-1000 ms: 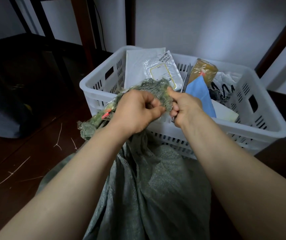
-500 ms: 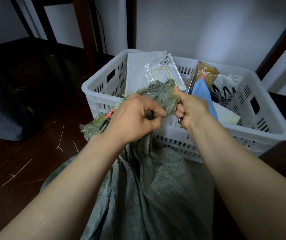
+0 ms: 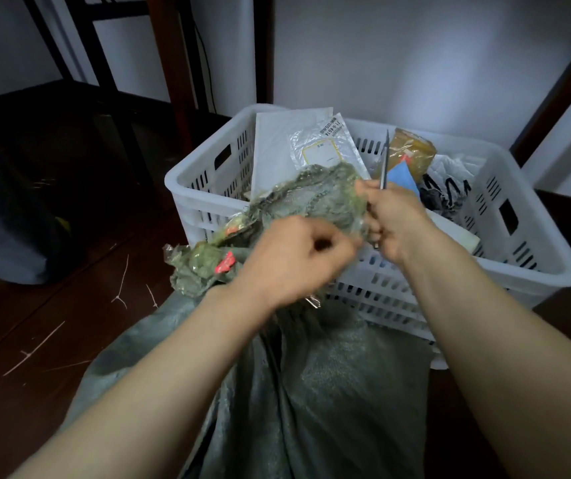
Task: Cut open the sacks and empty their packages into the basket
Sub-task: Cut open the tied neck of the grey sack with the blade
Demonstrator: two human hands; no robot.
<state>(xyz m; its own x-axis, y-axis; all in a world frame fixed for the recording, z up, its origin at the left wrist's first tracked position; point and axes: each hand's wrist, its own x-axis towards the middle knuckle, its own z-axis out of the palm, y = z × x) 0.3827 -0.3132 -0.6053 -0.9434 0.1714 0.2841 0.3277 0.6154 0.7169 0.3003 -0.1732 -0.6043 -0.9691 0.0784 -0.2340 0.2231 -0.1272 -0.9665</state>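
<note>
Several packages (image 3: 277, 146) are already lying in the white slotted plastic basket (image 3: 536, 271), while the left hand (image 3: 297, 257) is gripping the bunched mouth of the grey-green woven sack (image 3: 329, 392) just in front of it and the right hand (image 3: 394, 223) is clutching a thin metal blade (image 3: 385, 157), so cutting and emptying seemingly remain.

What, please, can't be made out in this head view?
All in the head view.
Inside the sack: hidden by its own fabric.
Handle of the blade: buried in the right hand.
Fingertips of the left hand: motion-blurred, grip unclear.
Print on the clear package: too small to read.
</note>
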